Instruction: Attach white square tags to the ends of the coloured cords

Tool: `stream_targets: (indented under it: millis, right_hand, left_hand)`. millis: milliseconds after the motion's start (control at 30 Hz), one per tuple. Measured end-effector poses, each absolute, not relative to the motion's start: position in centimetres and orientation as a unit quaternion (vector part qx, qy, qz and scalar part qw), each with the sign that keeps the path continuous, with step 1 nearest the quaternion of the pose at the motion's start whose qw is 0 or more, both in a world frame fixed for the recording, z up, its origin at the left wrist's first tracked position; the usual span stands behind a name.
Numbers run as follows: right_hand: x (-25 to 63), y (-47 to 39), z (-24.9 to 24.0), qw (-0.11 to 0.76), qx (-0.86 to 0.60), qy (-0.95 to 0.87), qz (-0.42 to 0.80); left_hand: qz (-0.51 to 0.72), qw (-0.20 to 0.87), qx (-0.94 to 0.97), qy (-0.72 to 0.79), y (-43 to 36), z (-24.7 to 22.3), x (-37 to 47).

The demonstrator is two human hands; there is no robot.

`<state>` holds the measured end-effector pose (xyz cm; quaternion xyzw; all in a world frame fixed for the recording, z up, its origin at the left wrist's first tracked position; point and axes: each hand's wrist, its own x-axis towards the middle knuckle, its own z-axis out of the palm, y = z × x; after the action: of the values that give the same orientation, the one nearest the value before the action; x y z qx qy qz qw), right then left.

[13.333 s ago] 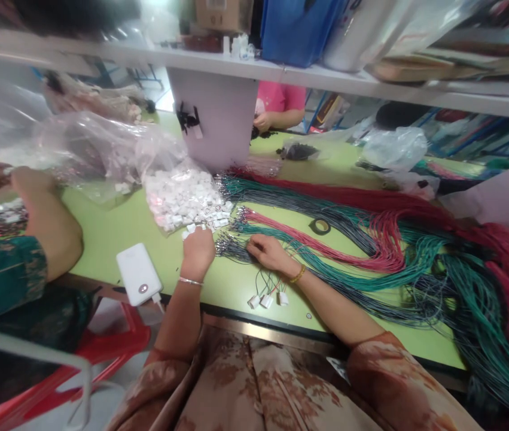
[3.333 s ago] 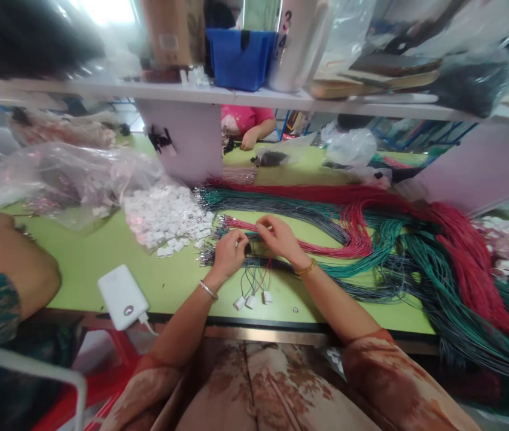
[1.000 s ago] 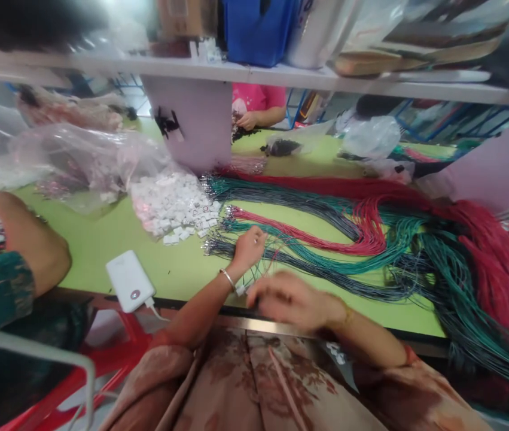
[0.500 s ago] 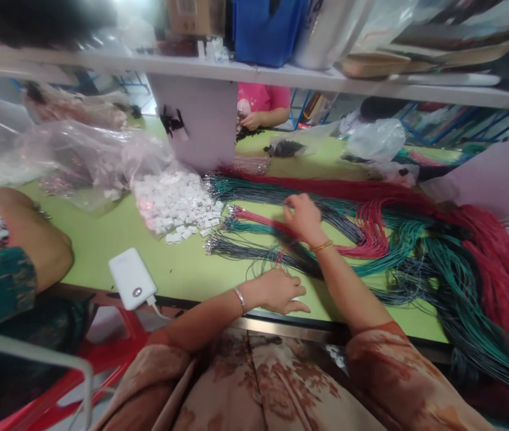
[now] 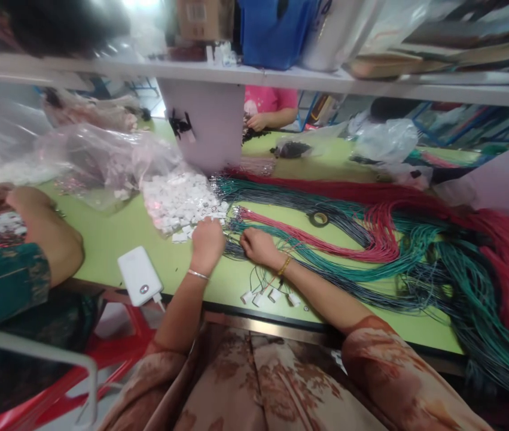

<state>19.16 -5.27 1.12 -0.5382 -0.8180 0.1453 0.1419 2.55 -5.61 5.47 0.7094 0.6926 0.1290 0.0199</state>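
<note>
My left hand [image 5: 208, 239] is closed at the near edge of the pile of white connectors [image 5: 177, 200]; what its fingers hold is hidden. Just right of it, my right hand [image 5: 258, 244] is closed at the metal-tipped ends of the green wires [image 5: 317, 254] and black wires [image 5: 235, 250]; anything in its fingers is too small to make out. Red wires [image 5: 299, 230] lie behind that hand. Several white connectors with thin wires [image 5: 274, 294] rest near the table's front edge. A roll of black tape [image 5: 319, 219] lies among the wires.
A white power bank [image 5: 140, 275] with a cable lies at the front left. Another person's arm [image 5: 50, 233] rests on the table at far left. Plastic bags [image 5: 97, 158] stand behind the connectors. A shelf [image 5: 218, 73] crosses above, and long wire bundles [image 5: 500, 263] hang over the right side.
My left hand has moved forward and left, off the wired connectors, and closed beside the pile. My right hand has moved left and nearer to me, uncovering the tape. The view has shifted slightly.
</note>
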Motion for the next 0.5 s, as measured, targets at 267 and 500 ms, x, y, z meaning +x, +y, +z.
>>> stream_targets:
  millis: [267, 500]
  right_hand:
    - [19.6, -5.8, 1.4, 0.240, -0.535, -0.781, 0.217]
    - [19.8, -5.0, 2.4, 0.264, -0.510, -0.784, 0.233]
  left_hand:
    - [0.095, 0.090, 0.680, 0.722, -4.0, 3.4, -1.0]
    - [0.410, 0.243, 0.547, 0.688, -4.1, 5.4, -2.6]
